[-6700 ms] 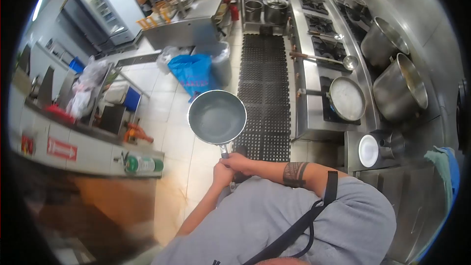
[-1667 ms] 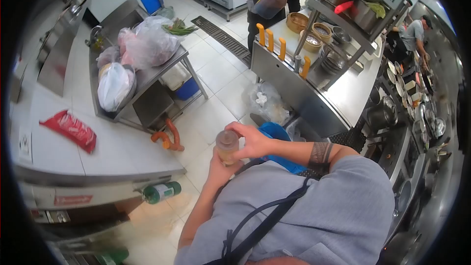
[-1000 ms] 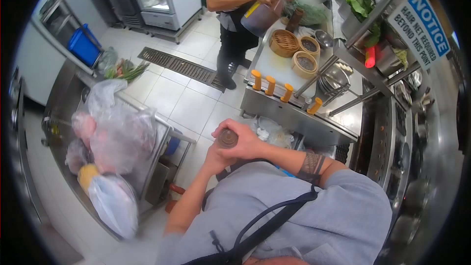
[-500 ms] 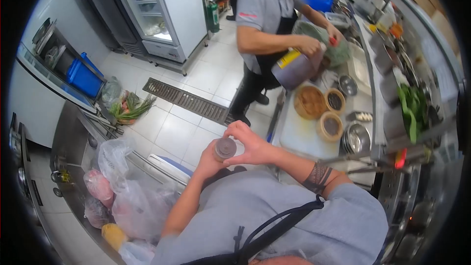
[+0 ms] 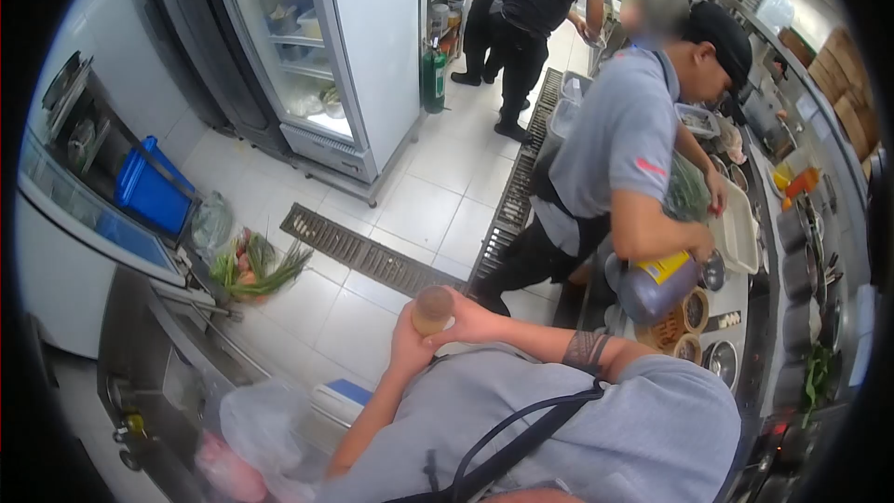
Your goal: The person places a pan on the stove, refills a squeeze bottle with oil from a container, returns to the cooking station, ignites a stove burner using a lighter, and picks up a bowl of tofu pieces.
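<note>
In front of my chest I hold a small bottle [image 5: 431, 309] with a brown top and a paler, tan body. My left hand [image 5: 406, 346] is wrapped round its left and lower side. On the other side my right hand [image 5: 473, 321] curls its fingers against the bottle, so both hands are closed on it. Part of the bottle's body is hidden by the fingers. Past my right forearm, a co-worker's hand tips a large jug [image 5: 656, 289] of dark liquid over the round bamboo steamers [image 5: 693, 311].
Plastic bags [image 5: 265, 428] lie on the steel counter at my left. Green vegetables [image 5: 264, 265] rest on the floor near a drain grate [image 5: 372, 251]. A glass-door fridge [image 5: 303, 56] stands ahead. The co-worker [image 5: 605, 149] is close on my right; two more people stand farther back.
The view has swung up and to the right, bringing more people into sight. The bottle stays in both my hands and now appears more tilted. The co-worker leans farther over the counter with the jug.
</note>
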Tool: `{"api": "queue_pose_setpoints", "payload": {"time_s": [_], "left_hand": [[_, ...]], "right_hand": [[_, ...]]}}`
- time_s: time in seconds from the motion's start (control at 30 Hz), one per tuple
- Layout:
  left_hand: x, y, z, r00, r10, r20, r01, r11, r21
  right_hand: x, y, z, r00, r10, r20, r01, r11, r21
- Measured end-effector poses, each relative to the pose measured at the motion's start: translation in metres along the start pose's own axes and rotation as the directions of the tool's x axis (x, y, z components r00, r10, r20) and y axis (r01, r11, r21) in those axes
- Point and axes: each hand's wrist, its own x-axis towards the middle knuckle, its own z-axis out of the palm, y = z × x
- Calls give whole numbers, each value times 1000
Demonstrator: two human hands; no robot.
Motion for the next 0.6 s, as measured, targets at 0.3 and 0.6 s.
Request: {"api": "queue_pose_setpoints", "payload": {"time_s": [0.3,0.6], "left_hand": [[237,68,-97,918,51,392,-225,884,411],[485,89,-77,944,80,320,-162,958,238]], "right_hand": [[175,19,-129,963,142,-230,-73,955,287],[322,114,-322,924,160,-347,-117,983,142]]}}
